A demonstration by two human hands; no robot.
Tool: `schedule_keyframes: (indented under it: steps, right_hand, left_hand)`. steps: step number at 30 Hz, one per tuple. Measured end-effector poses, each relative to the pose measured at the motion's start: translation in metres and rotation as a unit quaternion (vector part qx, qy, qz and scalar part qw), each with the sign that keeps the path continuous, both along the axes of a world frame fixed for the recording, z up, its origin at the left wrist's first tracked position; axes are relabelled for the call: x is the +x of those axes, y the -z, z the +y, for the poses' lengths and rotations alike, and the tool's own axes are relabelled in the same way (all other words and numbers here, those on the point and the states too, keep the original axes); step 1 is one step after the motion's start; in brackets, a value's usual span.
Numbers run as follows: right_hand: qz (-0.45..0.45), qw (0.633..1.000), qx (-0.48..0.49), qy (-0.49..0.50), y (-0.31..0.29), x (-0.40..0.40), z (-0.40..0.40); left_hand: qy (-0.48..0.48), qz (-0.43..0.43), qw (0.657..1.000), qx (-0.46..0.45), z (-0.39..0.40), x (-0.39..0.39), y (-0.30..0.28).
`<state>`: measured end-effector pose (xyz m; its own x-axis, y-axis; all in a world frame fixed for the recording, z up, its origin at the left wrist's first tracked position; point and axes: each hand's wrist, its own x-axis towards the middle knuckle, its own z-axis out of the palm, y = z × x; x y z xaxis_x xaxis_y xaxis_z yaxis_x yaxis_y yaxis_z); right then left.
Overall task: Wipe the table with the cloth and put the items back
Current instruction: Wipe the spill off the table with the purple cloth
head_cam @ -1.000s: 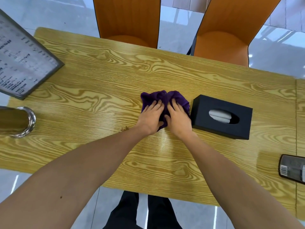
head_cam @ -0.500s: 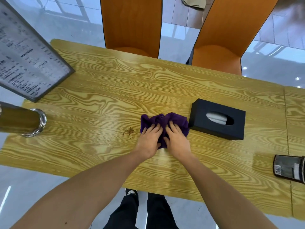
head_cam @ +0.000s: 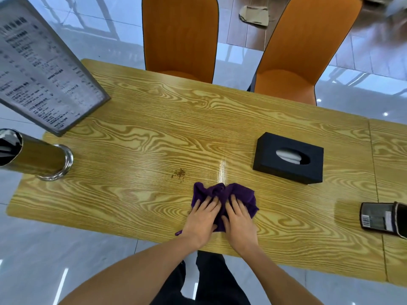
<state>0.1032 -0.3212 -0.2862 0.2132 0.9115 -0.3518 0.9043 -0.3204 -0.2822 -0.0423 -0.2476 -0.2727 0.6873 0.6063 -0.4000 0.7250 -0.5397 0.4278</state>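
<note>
Head view: both hands press flat on the purple cloth [head_cam: 222, 195] low in the middle of the wooden table [head_cam: 136, 137]. The left hand [head_cam: 203, 217] and right hand [head_cam: 239, 219] have fingers spread, side by side. The bunched cloth lies wider left to right. Brown crumbs [head_cam: 179, 173] sit just up-left; the black tissue box [head_cam: 288, 158] is up-right.

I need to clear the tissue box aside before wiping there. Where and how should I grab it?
Grip the tissue box across its two long side walls, coming down from above with the right hand, which is nearer. It lies flat and low on the table, with free space all round, so a span over the narrow width looks easiest. Keep fingers off the oval opening.
</note>
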Motion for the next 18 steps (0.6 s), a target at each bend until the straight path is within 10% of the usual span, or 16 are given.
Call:
schedule_keyframes:
  steps: [18]
  right_hand:
    - [0.022, 0.998, 0.030, -0.057, 0.003, 0.066, 0.152]
  left_hand:
    - [-0.094, 0.004, 0.995, -0.013, 0.121, 0.067, 0.005]
